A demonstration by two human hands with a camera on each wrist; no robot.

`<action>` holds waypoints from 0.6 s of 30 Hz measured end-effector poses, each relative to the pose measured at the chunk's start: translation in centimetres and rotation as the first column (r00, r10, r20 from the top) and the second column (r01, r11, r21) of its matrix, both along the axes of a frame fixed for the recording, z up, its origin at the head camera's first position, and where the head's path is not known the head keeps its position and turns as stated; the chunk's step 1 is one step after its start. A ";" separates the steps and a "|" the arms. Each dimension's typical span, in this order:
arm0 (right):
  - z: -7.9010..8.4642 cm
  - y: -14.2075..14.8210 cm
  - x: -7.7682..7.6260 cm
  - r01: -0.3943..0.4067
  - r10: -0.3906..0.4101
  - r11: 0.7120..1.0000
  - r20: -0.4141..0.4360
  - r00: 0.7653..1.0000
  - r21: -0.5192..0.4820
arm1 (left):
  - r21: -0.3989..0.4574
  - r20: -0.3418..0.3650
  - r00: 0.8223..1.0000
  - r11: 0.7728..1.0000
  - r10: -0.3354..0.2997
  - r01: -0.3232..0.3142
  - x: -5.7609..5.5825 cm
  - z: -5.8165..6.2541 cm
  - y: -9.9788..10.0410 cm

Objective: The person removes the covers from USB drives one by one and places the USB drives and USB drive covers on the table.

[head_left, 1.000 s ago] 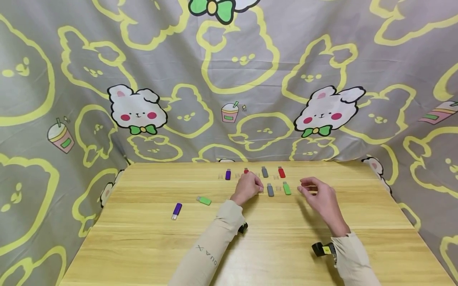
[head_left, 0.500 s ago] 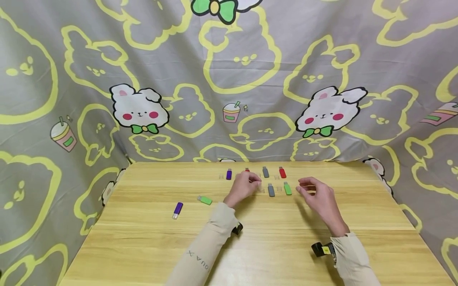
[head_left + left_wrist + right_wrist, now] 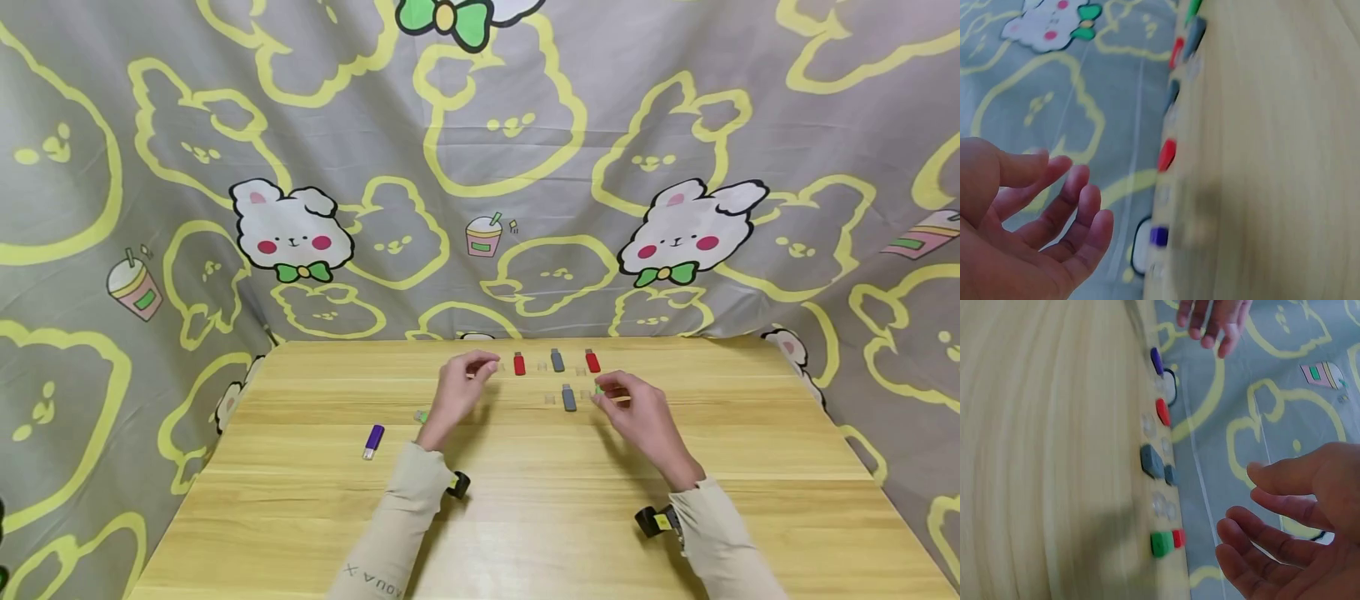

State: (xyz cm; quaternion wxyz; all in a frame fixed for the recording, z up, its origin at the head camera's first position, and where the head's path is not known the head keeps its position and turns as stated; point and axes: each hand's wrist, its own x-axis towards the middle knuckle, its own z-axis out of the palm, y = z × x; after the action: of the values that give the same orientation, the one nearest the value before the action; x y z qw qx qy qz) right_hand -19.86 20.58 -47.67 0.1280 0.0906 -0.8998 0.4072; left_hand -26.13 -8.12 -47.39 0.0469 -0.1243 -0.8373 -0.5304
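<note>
My left hand (image 3: 456, 390) hovers over the left end of the back row, fingers loosely bent and holding nothing. Beneath it a purple USB stick (image 3: 1159, 236) shows in the left wrist view, hidden from the head camera. My right hand (image 3: 637, 412) hangs with parted, relaxed fingers near a green USB stick (image 3: 1161, 544), which it mostly covers in the head view. Between the hands lie a red USB stick (image 3: 519, 364), a grey one (image 3: 557, 361), another red one (image 3: 592, 361) and a nearer grey USB stick (image 3: 568, 398).
Small clear caps (image 3: 550, 400) lie beside the sticks. Left on the wooden table (image 3: 555, 517) are a purple USB stick (image 3: 373, 442) with its clear cap on and a green USB stick (image 3: 421, 416), partly behind my left wrist. A patterned curtain (image 3: 510, 217) stands at the table's back edge.
My left hand has moved left from the middle of the rows, uncovering the left red stick and covering the back purple one. My right hand has moved slightly left, over the green stick.
</note>
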 end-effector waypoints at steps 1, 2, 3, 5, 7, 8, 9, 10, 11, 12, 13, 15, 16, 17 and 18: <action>-0.1 -0.3 0.0 -0.010 0.010 1.000 -0.002 1.000 0.004 | 0.018 0.002 1.000 1.000 0.017 -0.017 0.0 0.1 -0.5; -0.1 -0.6 0.0 -0.020 0.020 1.000 -0.004 1.000 0.006 | 0.033 0.003 0.999 0.999 0.034 -0.034 0.1 0.2 -1.0; -0.1 -0.9 0.0 -0.029 0.029 1.000 -0.009 1.000 0.011 | 0.049 -0.001 0.999 0.998 0.049 -0.049 0.1 0.4 -1.5; -0.1 -1.8 -0.1 -0.050 0.050 0.999 -0.012 0.999 0.015 | 0.081 -0.004 0.997 0.994 0.080 -0.079 0.1 0.6 -2.7; -0.1 -2.7 -0.3 -0.067 0.068 0.998 -0.008 0.998 0.021 | 0.111 -0.009 0.995 0.989 0.102 -0.100 0.1 0.9 -3.8; -0.1 -3.2 -0.3 -0.078 0.078 0.997 -0.009 0.997 0.025 | 0.120 -0.014 0.993 0.986 0.116 -0.114 0.1 1.0 -4.4; 0.0 -3.7 -0.4 -0.089 0.089 0.996 -0.006 0.996 0.030 | 0.131 -0.018 0.991 0.983 0.131 -0.127 0.1 1.1 -4.8; 0.0 -4.2 -0.4 -0.100 0.100 0.994 -0.004 0.995 0.037 | 0.145 -0.020 0.989 0.979 0.145 -0.141 0.1 1.2 -5.2; 0.1 -4.7 -0.5 -0.112 0.112 0.993 0.000 0.994 0.042 | 0.156 -0.028 0.987 0.976 0.161 -0.154 0.1 1.3 -5.6; 0.2 -5.2 -0.5 -0.124 0.124 0.991 0.008 0.992 0.046 | 0.166 -0.027 0.984 0.971 0.179 -0.172 0.2 1.3 -5.9; 0.2 -5.7 -0.6 -0.137 0.137 0.989 0.014 0.991 0.051 | 0.174 -0.027 0.980 0.967 0.195 -0.188 0.2 1.3 -6.2; 0.4 -6.8 -0.7 -0.162 0.161 0.985 0.031 0.987 0.055 | 0.200 -0.021 0.977 0.958 0.213 -0.205 0.3 1.4 -6.6; 0.4 -7.4 -0.9 -0.175 0.174 0.983 0.034 0.984 0.053 | 0.210 -0.017 0.976 0.956 0.215 -0.207 0.4 1.4 -6.7; 0.4 -7.9 -1.0 -0.187 0.185 0.981 0.038 0.982 0.049 | 0.213 -0.011 0.977 0.955 0.215 -0.208 0.5 1.5 -6.8; 0.4 -8.4 -1.1 -0.201 0.199 0.978 0.040 0.979 0.046 | 0.220 -0.005 0.978 0.954 0.209 -0.203 0.6 1.7 -6.8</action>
State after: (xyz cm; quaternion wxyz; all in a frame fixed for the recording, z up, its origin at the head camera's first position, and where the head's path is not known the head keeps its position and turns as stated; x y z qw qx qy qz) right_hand -20.98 12.13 -47.24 0.0684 0.1769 -0.8981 0.3969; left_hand -25.57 -14.92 -45.68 0.1270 -0.0380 -0.7816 -0.6095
